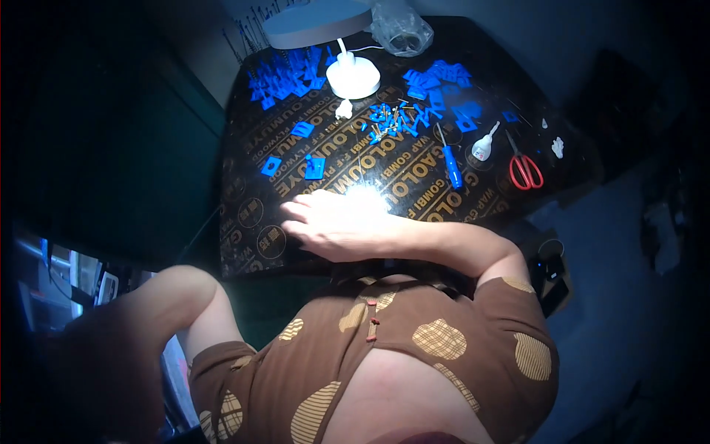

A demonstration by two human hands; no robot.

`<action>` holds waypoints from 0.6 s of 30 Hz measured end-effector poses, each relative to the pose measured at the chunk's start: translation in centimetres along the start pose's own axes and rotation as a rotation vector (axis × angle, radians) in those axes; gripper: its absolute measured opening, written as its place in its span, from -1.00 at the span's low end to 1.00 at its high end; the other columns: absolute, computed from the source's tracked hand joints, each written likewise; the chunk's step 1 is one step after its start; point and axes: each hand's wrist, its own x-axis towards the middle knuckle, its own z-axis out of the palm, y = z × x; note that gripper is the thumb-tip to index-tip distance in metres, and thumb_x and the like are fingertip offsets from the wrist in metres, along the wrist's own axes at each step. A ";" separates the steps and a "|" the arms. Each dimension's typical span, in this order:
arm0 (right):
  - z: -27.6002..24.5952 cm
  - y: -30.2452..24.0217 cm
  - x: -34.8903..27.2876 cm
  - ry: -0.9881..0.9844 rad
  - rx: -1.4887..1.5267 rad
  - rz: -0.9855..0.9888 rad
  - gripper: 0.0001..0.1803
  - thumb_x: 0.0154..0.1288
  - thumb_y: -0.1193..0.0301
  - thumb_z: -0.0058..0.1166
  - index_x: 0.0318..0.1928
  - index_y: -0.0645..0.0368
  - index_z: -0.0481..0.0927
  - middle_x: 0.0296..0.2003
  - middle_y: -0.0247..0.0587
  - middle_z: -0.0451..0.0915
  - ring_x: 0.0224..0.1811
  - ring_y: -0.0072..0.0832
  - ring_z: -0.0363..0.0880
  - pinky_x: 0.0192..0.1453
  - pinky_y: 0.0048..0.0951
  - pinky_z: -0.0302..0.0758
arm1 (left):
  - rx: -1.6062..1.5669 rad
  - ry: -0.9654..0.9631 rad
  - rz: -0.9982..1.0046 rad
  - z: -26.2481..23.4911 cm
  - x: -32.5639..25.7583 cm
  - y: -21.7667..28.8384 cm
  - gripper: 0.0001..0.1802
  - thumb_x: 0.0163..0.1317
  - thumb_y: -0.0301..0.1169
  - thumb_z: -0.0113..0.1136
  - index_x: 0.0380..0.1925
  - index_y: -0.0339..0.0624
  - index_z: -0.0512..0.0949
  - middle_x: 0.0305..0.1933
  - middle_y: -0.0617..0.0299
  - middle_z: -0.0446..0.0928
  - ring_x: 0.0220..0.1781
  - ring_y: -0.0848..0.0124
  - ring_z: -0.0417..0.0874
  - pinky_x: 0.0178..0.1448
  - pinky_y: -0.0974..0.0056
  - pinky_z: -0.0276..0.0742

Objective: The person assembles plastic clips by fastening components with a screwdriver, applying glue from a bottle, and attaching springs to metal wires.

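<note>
My right hand rests on the near edge of the dark table, its fingers stretched to the left and slightly apart. Glare washes out the back of it, and I see nothing held; its underside is hidden. Just beyond the fingers lie a blue square piece with a dark hole and a blue plate with a short upright post. A third blue piece sits a little farther off. My left arm bends at the elbow and drops into shadow at the lower left, so its hand is out of sight.
A lit white lamp stands at the back between heaps of blue parts. Screws with blue plastic bits lie mid-table. Rightward are a blue-handled screwdriver, white squeeze bottle and red-handled scissors. A clear bag sits behind.
</note>
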 end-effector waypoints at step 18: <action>1.2 3.7 -13.0 0.745 0.561 0.717 -0.81 0.32 0.59 -0.03 -0.12 0.36 0.60 -0.52 -0.22 0.62 -0.49 -0.62 0.59 -0.40 -0.60 0.50 | 0.054 -0.976 -1.665 8.4 -25.4 -0.3 -0.62 0.04 -0.47 0.33 -0.11 -0.35 0.55 -0.26 0.16 0.59 -0.45 0.60 0.46 -0.28 0.45 0.45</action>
